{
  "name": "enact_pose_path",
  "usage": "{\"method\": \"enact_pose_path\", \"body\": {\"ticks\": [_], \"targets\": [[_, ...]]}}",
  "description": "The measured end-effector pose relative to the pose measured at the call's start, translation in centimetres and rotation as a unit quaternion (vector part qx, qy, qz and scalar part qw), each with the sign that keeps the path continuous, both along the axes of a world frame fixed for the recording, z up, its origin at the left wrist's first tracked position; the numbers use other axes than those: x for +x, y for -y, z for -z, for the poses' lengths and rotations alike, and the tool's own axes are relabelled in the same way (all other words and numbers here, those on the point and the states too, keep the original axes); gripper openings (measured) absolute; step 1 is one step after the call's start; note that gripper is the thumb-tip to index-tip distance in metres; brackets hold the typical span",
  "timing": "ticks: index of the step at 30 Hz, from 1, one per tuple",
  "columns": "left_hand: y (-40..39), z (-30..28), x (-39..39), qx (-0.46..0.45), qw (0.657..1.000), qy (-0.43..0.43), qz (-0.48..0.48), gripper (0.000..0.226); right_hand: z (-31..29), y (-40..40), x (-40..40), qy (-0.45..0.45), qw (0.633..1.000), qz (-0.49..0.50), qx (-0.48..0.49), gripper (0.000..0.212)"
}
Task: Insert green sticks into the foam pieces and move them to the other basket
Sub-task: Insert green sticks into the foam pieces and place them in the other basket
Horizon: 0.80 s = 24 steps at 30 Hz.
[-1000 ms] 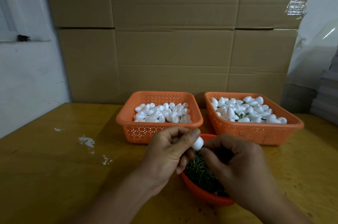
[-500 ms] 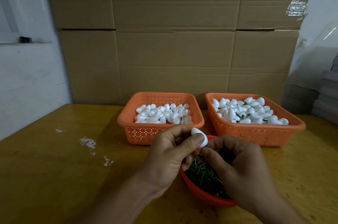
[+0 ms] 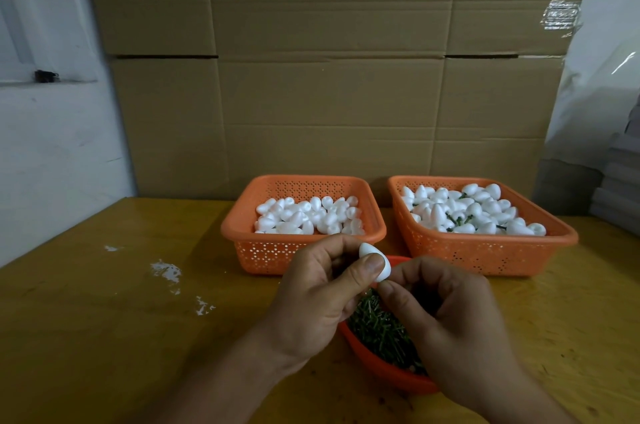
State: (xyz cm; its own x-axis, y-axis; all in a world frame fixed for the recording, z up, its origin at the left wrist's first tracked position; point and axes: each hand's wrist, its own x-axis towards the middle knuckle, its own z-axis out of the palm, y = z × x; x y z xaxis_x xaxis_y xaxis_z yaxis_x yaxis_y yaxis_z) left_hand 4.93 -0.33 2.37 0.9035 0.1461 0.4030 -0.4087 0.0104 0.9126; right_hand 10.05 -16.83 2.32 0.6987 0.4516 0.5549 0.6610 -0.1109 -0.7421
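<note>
The left hand (image 3: 311, 288) pinches a white egg-shaped foam piece (image 3: 375, 262) between thumb and fingers; the right hand (image 3: 446, 323), fingers curled, meets it at the piece's lower end, though what it pinches cannot be told. Below them sits a round orange plastic bowl (image 3: 381, 368) of thin green sticks (image 3: 377, 326). Behind, on the yellow wooden worktop (image 3: 104, 319), a left orange perforated basket (image 3: 277, 250) holds plain foam pieces, a right orange perforated basket (image 3: 485, 253) holds pieces with sticks
</note>
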Motion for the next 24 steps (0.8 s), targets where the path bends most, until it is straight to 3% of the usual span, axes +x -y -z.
{"method": "enact_pose_path", "body": {"ticks": [16, 24], "targets": [[0.8, 0.2, 0.1, -0.021, 0.999, -0.028, -0.032, 0.026, -0.2, -0.3, 0.6, -0.077, 0.995, -0.046, 0.031, 0.014], [1.1, 0.2, 0.0, -0.015, 0.999, -0.036, -0.027, 0.040, -0.8, -0.1, 0.7, -0.115, 0.989, -0.061, 0.065, 0.016]]}}
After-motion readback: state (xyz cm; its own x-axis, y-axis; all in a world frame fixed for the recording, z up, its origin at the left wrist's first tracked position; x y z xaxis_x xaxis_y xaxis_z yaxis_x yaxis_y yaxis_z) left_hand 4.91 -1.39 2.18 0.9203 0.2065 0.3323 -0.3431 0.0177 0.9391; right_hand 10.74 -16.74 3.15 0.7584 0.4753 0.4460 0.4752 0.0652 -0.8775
